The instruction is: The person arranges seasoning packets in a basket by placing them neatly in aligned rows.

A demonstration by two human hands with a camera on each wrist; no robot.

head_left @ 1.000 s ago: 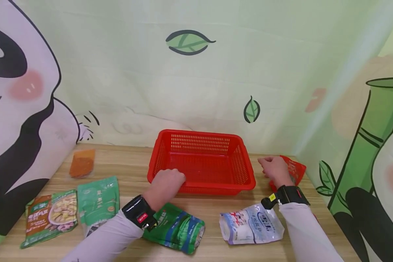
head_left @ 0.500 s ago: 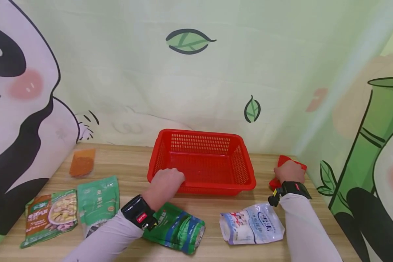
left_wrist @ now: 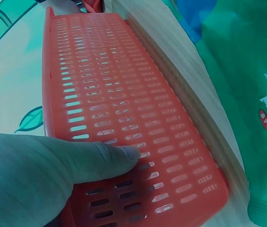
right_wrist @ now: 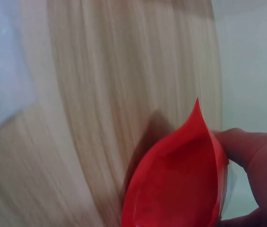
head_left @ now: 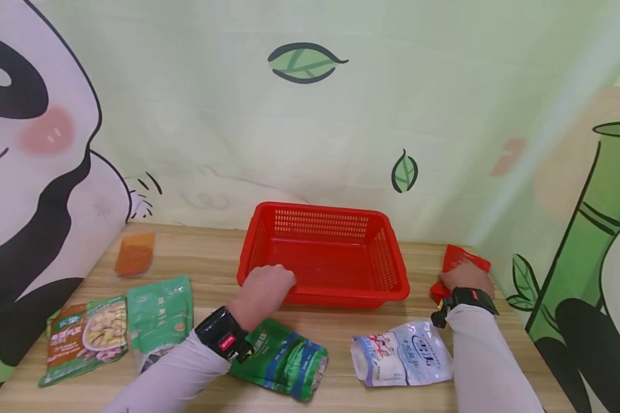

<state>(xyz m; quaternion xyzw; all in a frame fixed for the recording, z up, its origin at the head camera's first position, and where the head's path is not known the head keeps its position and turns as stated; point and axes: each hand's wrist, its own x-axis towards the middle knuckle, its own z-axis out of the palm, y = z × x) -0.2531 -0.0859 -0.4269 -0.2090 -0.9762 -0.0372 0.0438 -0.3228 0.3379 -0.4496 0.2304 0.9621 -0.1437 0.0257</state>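
Note:
My left hand [head_left: 266, 289] grips the front-left rim of a red plastic basket [head_left: 336, 295]. In the left wrist view its thumb [left_wrist: 95, 161] lies against the outside of the slotted wall, while the fingers are hidden behind it. At the far right, my right hand [head_left: 467, 278] holds a red pouch [head_left: 453, 257]. The right wrist view shows this pouch [right_wrist: 178, 182] from its gusseted end, tilted up off the wood, with the thumb and a finger at its right side. The basket holds nothing that I can see.
A green salt bag [head_left: 284, 361] lies before the basket, and a white-and-blue bag [head_left: 405, 355] right of it. On the left are a light green pouch [head_left: 160, 312], a brown-and-green food packet [head_left: 85, 338] and an orange powder sachet [head_left: 135, 253]. A printed curtain hangs behind the table.
My right hand has moved right onto the red pouch and now grips it. The left hand stays on the basket rim. The head view has shifted slightly.

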